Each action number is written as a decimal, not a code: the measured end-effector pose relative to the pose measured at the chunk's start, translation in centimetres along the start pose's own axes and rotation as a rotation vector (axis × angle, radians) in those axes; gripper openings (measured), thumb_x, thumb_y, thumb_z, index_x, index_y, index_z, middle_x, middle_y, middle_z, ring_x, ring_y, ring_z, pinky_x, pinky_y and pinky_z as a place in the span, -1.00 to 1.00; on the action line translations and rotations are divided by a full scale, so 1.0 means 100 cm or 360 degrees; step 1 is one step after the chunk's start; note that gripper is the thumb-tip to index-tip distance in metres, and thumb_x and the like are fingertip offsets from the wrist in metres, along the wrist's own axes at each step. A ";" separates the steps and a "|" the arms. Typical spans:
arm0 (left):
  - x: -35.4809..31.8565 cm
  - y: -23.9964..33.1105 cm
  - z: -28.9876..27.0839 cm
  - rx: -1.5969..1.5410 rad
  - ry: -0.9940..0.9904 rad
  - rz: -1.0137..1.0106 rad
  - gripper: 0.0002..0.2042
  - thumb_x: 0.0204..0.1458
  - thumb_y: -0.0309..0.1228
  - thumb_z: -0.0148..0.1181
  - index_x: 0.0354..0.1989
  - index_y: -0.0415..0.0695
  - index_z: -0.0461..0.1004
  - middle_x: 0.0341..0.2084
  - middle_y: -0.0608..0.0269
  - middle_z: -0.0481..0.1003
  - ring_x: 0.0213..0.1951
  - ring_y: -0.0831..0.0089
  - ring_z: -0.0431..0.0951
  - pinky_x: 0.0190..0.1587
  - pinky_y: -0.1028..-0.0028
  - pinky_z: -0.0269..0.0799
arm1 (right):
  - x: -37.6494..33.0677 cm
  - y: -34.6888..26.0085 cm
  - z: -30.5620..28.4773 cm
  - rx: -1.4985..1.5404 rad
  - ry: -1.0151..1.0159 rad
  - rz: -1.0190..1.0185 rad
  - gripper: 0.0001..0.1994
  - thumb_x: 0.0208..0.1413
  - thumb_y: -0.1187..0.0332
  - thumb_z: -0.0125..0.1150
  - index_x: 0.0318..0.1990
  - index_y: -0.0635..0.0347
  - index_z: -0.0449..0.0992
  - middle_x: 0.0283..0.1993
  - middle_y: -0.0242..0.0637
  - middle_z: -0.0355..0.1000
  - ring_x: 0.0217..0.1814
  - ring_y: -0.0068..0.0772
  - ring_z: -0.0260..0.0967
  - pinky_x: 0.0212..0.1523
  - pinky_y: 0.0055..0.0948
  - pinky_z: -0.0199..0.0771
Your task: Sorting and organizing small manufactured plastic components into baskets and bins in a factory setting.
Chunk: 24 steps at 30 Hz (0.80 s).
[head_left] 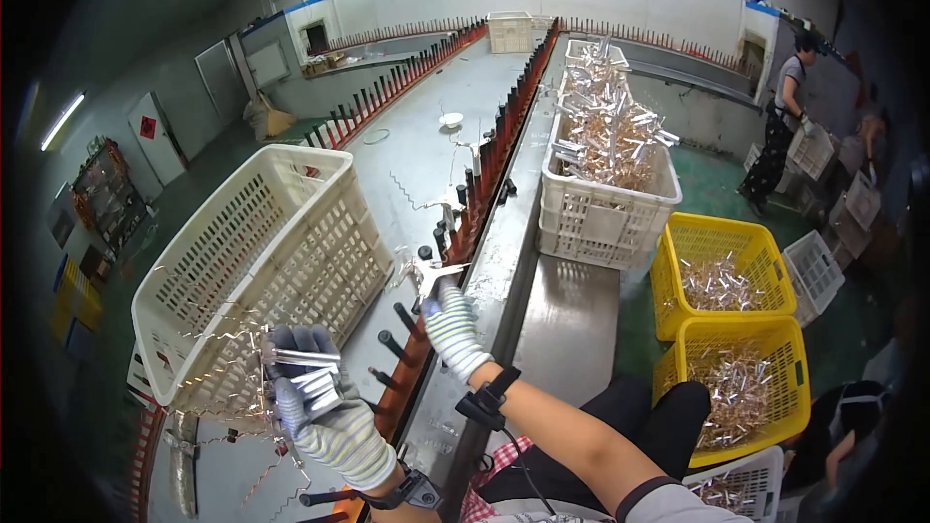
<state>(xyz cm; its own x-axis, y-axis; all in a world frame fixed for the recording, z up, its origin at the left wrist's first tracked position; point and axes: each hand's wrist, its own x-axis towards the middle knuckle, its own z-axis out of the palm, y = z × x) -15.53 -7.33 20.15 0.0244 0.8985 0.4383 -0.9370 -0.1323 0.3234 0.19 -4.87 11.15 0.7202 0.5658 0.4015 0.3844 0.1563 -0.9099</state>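
Head view, lower middle: your left hand is closed around a bundle of short silver tubes, held just above the near end of the conveyor table.
Right hand: your right hand reaches to the row of dark pegs along the red rail, fingers pinched on one bent metal piece — it sits at a peg near the frame's centre.
Pegs near you: mostly bare, as far as can be seen.
Left of frame: the white basket beside your left hand looks nearly empty, wire bits clinging to its wall.
Centre right: another white crate is heaped with metal tubes.
Lower right: two yellow baskets each hold a layer of tubes.
Judgement: early in the loading — one bundle in hand, most pegs unfilled, plenty of stock left.
Upper right: another person stands by stacked crates.
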 end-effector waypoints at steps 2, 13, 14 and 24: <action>0.000 -0.003 0.002 -0.0056 0.0114 -0.0103 -0.55 0.05 -0.38 -0.04 0.07 -0.42 0.15 0.04 -0.08 0.26 0.08 0.17 0.29 0.20 0.17 0.13 | 0.005 0.002 0.011 -0.0024 -0.0321 0.0208 -0.72 -0.05 0.52 0.01 -0.11 0.26 0.36 -0.22 -0.09 0.41 -0.20 -0.12 0.36 -0.17 -0.37 0.34; -0.004 -0.018 -0.001 -0.0094 0.0169 -0.0214 -0.62 0.05 -0.40 -0.04 0.04 -0.32 0.23 -0.02 0.01 0.33 0.01 0.21 0.37 0.20 0.20 0.12 | 0.030 0.088 0.006 -0.0226 0.0109 0.0164 -0.70 -0.17 0.43 0.12 -0.20 0.30 0.40 -0.29 0.05 0.41 -0.23 0.08 0.35 -0.19 -0.26 0.37; -0.004 -0.013 -0.006 -0.0025 0.0157 -0.0206 -0.62 0.06 -0.40 -0.05 0.04 -0.33 0.23 -0.03 0.00 0.34 0.01 0.21 0.37 0.20 0.20 0.13 | 0.023 0.080 0.016 -0.0234 0.0067 0.0119 -0.71 -0.14 0.42 0.10 -0.20 0.28 0.41 -0.30 0.04 0.41 -0.24 0.09 0.35 -0.20 -0.25 0.37; 0.001 -0.020 -0.013 0.0037 0.0124 -0.0209 -0.61 0.07 -0.38 -0.07 0.04 -0.35 0.22 -0.03 -0.01 0.34 0.01 0.20 0.36 0.20 0.21 0.12 | 0.044 0.049 0.009 0.2654 -0.0258 0.0589 -0.57 0.09 0.35 -0.07 0.07 0.44 0.16 -0.04 -0.04 0.29 -0.06 -0.21 0.30 0.01 -0.30 0.35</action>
<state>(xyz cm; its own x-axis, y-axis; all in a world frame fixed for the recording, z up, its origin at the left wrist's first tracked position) -14.07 -6.45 18.49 0.1180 0.9384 0.3247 -0.9191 -0.0206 0.3935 4.71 -0.90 8.37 0.5236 0.8168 0.2421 -0.8230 0.5584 -0.1044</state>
